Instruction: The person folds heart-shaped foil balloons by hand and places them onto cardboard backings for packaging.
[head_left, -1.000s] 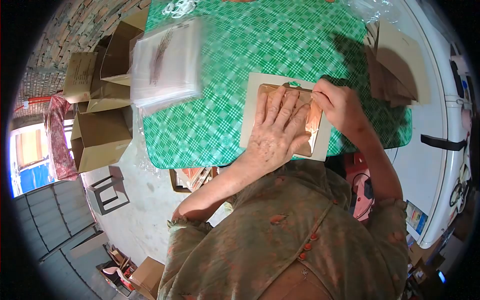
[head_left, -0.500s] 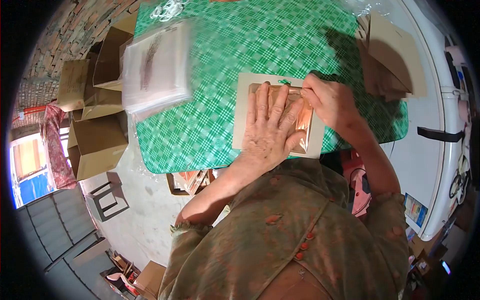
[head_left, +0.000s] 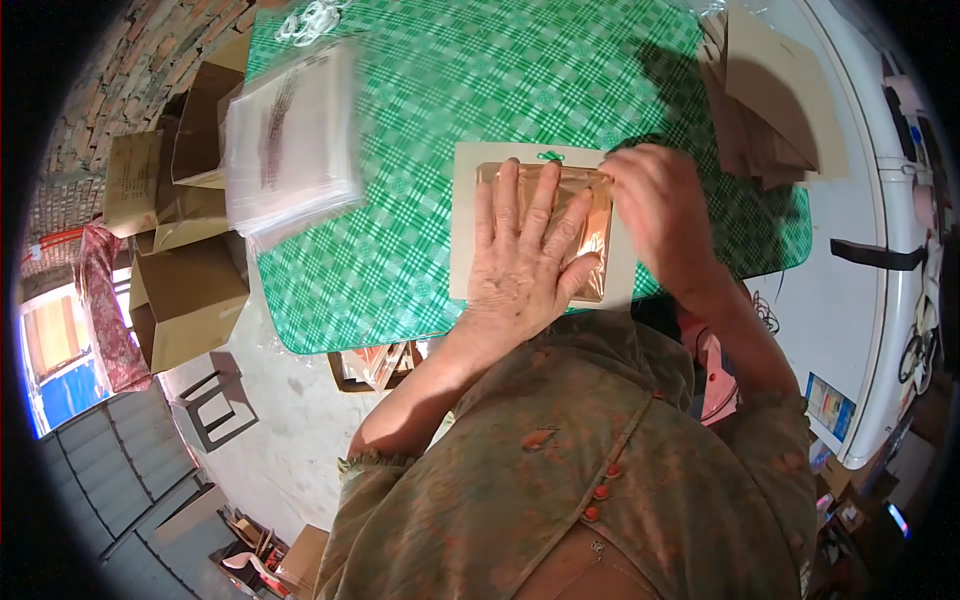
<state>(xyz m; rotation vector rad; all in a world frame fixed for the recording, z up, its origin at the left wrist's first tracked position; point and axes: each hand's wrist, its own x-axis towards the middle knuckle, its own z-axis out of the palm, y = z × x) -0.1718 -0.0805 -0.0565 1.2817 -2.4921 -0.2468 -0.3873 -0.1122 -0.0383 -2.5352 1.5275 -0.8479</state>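
My left hand (head_left: 525,240) lies flat, fingers spread, on a shiny copper-coloured rectangular piece (head_left: 598,230) with glossy clear film over it. Beneath that piece is a larger beige card sheet (head_left: 464,190), with a small green patch showing at its top middle. At the piece's upper right corner is my right hand (head_left: 658,215), slightly blurred, its fingers bent and drawn together. Whatever is between those fingertips is too small to make out. A green checked tablecloth (head_left: 430,110) lies under everything.
A stack of clear plastic bags (head_left: 325,150) lies on the table's left side. Brown card sheets (head_left: 775,90) are piled at the upper right. White string (head_left: 310,20) sits at the far left edge. Open cardboard boxes (head_left: 195,310) stand left of the table, near a grey stool (head_left: 235,410).
My right hand has shifted its grip at the upper right corner, with its wrist turned and fingers pointing more to the left. My left hand stays flat on the copper-coloured piece. The view has shifted slightly.
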